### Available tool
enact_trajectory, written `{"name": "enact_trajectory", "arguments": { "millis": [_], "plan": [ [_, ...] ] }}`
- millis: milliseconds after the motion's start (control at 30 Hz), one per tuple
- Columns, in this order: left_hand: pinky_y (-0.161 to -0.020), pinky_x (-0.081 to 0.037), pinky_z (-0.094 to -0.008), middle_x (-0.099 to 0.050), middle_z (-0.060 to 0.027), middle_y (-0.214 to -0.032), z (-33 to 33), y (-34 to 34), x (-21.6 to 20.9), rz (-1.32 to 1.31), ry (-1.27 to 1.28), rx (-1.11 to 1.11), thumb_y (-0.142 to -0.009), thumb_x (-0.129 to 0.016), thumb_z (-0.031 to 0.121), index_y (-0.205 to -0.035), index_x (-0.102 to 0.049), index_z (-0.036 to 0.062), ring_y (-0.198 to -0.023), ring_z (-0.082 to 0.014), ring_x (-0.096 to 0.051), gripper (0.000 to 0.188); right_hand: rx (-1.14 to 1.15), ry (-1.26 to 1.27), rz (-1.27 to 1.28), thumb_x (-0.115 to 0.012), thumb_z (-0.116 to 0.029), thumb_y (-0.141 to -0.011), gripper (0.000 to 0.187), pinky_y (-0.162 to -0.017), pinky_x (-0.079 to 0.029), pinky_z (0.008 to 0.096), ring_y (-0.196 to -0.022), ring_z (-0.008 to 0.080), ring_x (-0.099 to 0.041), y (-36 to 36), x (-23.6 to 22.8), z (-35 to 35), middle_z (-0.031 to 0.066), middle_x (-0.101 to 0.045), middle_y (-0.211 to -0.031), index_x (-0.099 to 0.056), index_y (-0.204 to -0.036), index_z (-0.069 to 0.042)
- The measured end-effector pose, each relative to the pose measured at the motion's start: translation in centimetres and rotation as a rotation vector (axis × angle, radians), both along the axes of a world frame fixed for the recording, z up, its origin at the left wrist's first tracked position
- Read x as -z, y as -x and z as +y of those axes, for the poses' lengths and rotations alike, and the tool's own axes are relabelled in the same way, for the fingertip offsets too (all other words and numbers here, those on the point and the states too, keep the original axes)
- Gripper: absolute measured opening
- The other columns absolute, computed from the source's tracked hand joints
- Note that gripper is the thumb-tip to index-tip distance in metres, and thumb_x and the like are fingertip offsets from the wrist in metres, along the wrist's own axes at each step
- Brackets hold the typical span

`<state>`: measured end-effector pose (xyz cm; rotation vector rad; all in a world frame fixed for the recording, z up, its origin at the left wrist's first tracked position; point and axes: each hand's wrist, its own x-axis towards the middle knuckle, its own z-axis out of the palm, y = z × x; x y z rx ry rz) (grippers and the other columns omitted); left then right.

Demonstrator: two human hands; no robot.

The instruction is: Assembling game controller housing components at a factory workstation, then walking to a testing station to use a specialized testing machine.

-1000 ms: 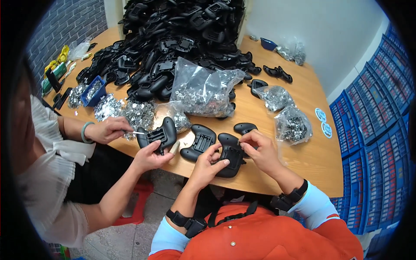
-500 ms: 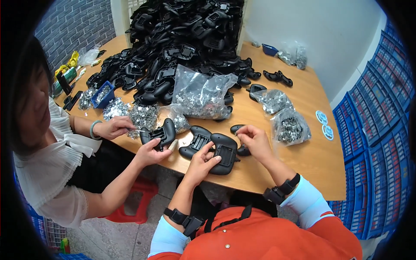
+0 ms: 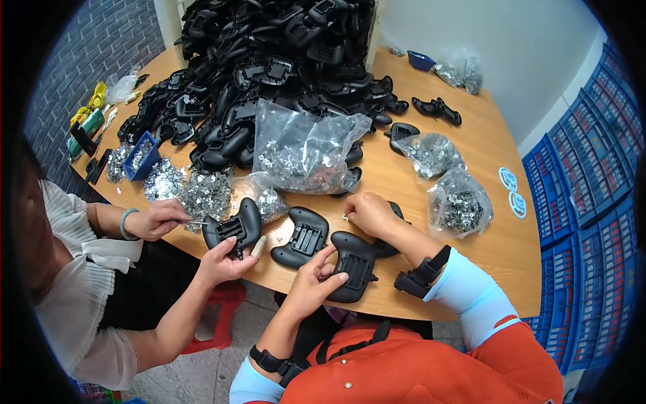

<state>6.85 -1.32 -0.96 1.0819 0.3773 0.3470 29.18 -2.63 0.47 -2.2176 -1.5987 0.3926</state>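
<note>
My left hand (image 3: 315,281) grips a black game controller shell (image 3: 354,262) by its left side, with the open battery bay facing up. Above that shell, my right hand (image 3: 369,214) is closed in a pinch. A tiny shiny metal piece (image 3: 345,217) shows at its fingertips. Partly hidden beneath my right wrist lies another black controller shell (image 3: 387,248). To the left of my held shell, one more controller shell (image 3: 304,237) rests on the table, its battery bay upward.
A co-worker's hands (image 3: 222,261) hold another controller shell (image 3: 237,225) and a thin tool. Beyond are a big pile of black shells (image 3: 269,74), a clear bag of metal parts (image 3: 303,151), loose metal clips (image 3: 205,194), a blue tray (image 3: 142,156), and bagged parts (image 3: 461,205) on the right.
My right hand has moved left and a little away from me, and a small metal piece now shows in its pinch. The held shell has come lower and nearer to me.
</note>
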Motion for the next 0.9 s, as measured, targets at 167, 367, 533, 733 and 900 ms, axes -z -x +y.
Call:
{"name": "enact_trajectory", "arguments": {
  "millis": [167, 367, 533, 733, 900],
  "plan": [
    [-0.086, -0.049, -0.0281, -0.062, -0.0135, -0.115, 0.3, 0.0, 0.4, 0.019, 0.023, 0.026, -0.086, -0.058, -0.004, -0.140, -0.031, -0.0028, -0.101, -0.0151, -0.060, 0.061, -0.003, -0.002, -0.101, -0.059, -0.008, -0.075, 0.008, -0.070, -0.051, 0.0434, -0.080, 0.0334, -0.064, 0.0, 0.3, -0.8, 0.0151, -0.067, -0.083, -0.067, -0.077, -0.007],
    [-0.078, -0.045, -0.0216, -0.056, -0.0004, -0.096, 0.5, -0.1, 0.4, 0.073, -0.039, 0.017, -0.081, -0.063, -0.002, -0.140, -0.032, -0.0036, -0.086, -0.0075, -0.053, 0.067, -0.092, -0.489, -0.174, -0.067, -0.010, -0.078, 0.008, -0.061, -0.049, 0.0385, -0.071, 0.0301, -0.061, 1.7, -4.2, -6.8, 0.0109, -0.059, -0.076, -0.063, -0.083, -0.005],
    [-0.071, -0.042, -0.0181, -0.053, 0.0008, -0.086, 0.2, 0.4, -1.1, 0.103, -0.051, -0.033, -0.081, -0.059, -0.005, -0.140, -0.032, -0.0039, -0.076, -0.0054, -0.050, 0.065, 0.212, -0.417, -0.161, -0.066, -0.008, -0.078, 0.007, -0.062, -0.050, 0.0345, -0.070, 0.0297, -0.063, -2.4, -8.9, -14.4, 0.0137, -0.061, -0.075, -0.063, -0.081, -0.002],
    [-0.062, -0.038, -0.0165, -0.051, 0.0037, -0.076, 0.3, -0.2, -0.5, 0.082, -0.087, -0.007, -0.081, -0.060, -0.006, -0.139, -0.036, -0.0020, -0.069, -0.0020, -0.046, 0.063, 0.292, -0.078, -0.350, -0.058, -0.006, -0.077, 0.006, -0.065, -0.050, 0.0437, -0.075, 0.0361, -0.062, -8.8, -9.1, -16.8, 0.0166, -0.065, -0.079, -0.062, -0.078, -0.002],
    [-0.076, -0.049, -0.0232, -0.064, -0.0085, -0.098, 0.2, -0.1, -0.6, 0.046, -0.065, -0.027, -0.082, -0.060, -0.007, -0.140, -0.031, -0.0032, -0.088, -0.0123, -0.062, 0.065, 0.308, 0.170, -0.568, -0.055, -0.006, -0.077, 0.008, -0.064, -0.049, 0.0450, -0.077, 0.0355, -0.063, -10.9, -8.4, -16.2, 0.0159, -0.065, -0.080, -0.063, -0.075, -0.005]
  ]
}}
